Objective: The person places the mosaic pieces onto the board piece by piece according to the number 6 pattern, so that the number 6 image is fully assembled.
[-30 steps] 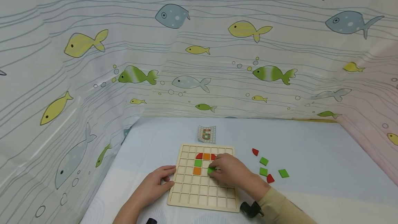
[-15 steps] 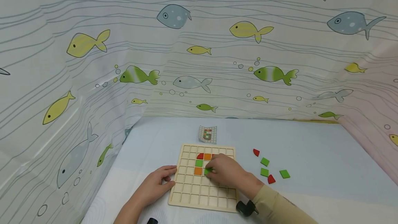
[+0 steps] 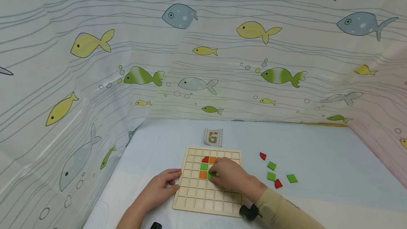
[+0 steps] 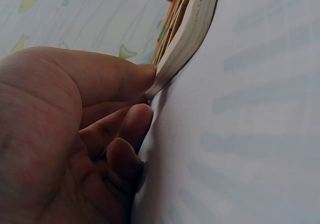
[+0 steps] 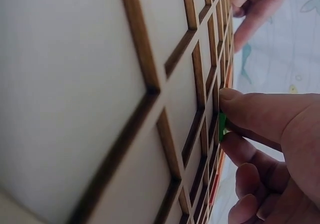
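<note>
My right hand pinches a green square tile between thumb and fingertips, right at the surface of a wooden grid board. My left hand touches the board's left edge with thumb and fingertips; its other fingers bend loosely beside the edge in the left wrist view. Left of the pinched tile sits an orange square tile in a cell. Above that lie a green square tile, a red quarter-round tile and another orange tile. My right hand hides the cells beneath it.
Behind the board lies a small pattern card showing a coloured figure on a grid. Loose tiles are scattered to the right: green squares and red quarter-rounds. A fish-print curtain surrounds the table at the back and sides.
My right hand has shifted a little left across the board with the green tile, from a cell farther right to beside the orange tile. My left hand stays at the edge.
</note>
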A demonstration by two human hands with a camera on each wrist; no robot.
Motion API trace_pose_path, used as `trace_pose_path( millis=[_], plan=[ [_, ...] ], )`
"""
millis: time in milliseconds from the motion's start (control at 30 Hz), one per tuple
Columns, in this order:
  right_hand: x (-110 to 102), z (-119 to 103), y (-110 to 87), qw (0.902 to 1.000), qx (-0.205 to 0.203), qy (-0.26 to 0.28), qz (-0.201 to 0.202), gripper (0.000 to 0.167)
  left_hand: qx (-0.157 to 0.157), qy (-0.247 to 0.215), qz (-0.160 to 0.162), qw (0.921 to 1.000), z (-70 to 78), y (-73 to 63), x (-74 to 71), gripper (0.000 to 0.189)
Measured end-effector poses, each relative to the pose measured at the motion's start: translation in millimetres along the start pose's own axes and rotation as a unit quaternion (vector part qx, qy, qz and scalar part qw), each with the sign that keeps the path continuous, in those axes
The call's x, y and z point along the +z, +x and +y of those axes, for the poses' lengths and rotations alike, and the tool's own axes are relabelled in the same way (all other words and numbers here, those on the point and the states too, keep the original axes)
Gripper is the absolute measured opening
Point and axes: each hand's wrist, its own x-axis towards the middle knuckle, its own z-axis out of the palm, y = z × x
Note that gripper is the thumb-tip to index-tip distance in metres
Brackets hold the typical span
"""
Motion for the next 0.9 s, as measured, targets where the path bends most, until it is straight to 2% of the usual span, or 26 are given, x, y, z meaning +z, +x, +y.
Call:
trace_pose_path(
  millis=[467,700,900],
  plan=[
    [-5.0,1.9,-9.6,0.9995,0.024,0.018,-0.003,0.030,0.004,0.001,-0.004,1.0000,-1.1,1.0,1.0,0.045],
    [-8.3,12.5,-23.1,0.9965,0.076,0.035,-0.001,0.032,0.002,0.001,-0.004,1.0000,-0.6,0.8,1.3,0.045],
    [-13.4,24.6,-37.0,0.9915,0.109,0.070,0.010,0.036,-0.002,-0.002,-0.001,1.0000,-0.2,0.9,1.3,0.044]
  ],
)
